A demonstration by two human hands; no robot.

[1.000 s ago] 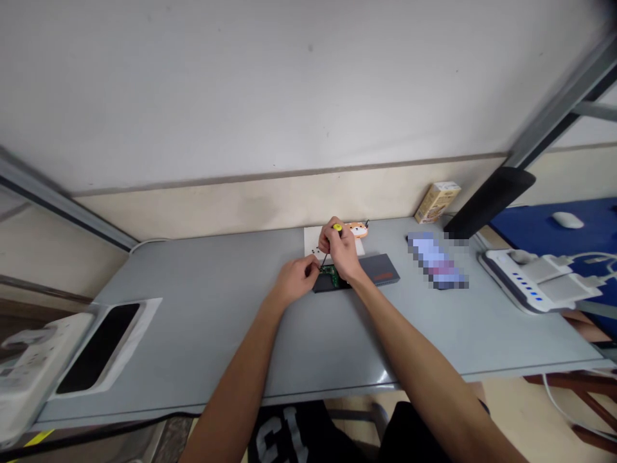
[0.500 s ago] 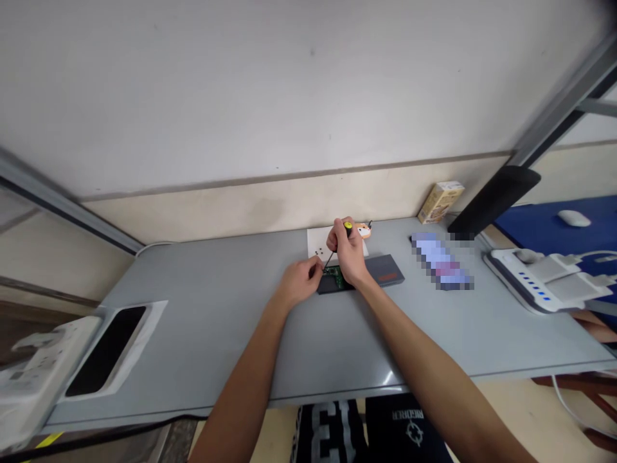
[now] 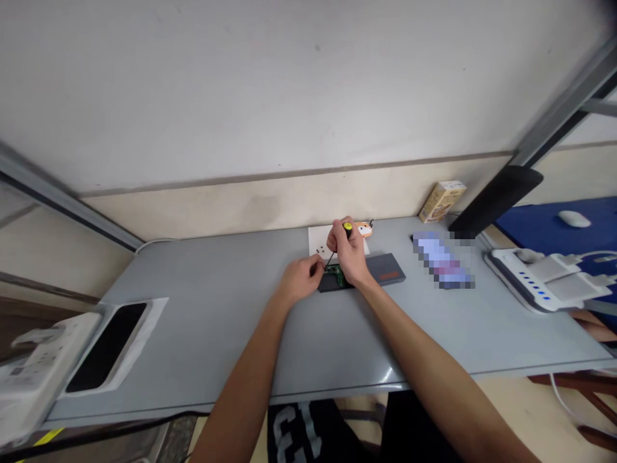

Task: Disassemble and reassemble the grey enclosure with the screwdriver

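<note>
My right hand (image 3: pixel 351 256) is wrapped round a screwdriver (image 3: pixel 348 227) with a black and yellow handle. Its thin shaft slants down and left to a green circuit board (image 3: pixel 339 275) in a dark open case (image 3: pixel 329 285). My left hand (image 3: pixel 301 278) is at the case's left end, thumb and fingers pinched together close to the screwdriver tip; what they hold is too small to make out. A dark grey flat cover (image 3: pixel 389 267) lies right of my right wrist, its left part hidden. Several tiny dark screws (image 3: pixel 320 249) lie on white paper (image 3: pixel 317 235) behind the case.
An orange and white item (image 3: pixel 365 228) lies behind my right hand. Rightward are a phone (image 3: pixel 441 260), a small carton (image 3: pixel 441 200), a black cylinder (image 3: pixel 496 200) and a power strip (image 3: pixel 520 281). Another phone (image 3: pixel 108 347) and a white power strip (image 3: pixel 45 366) are at left.
Both hands and the screwdriver keep nearly the same place over the board. The view has shifted very slightly, and my legs under the table have moved.
</note>
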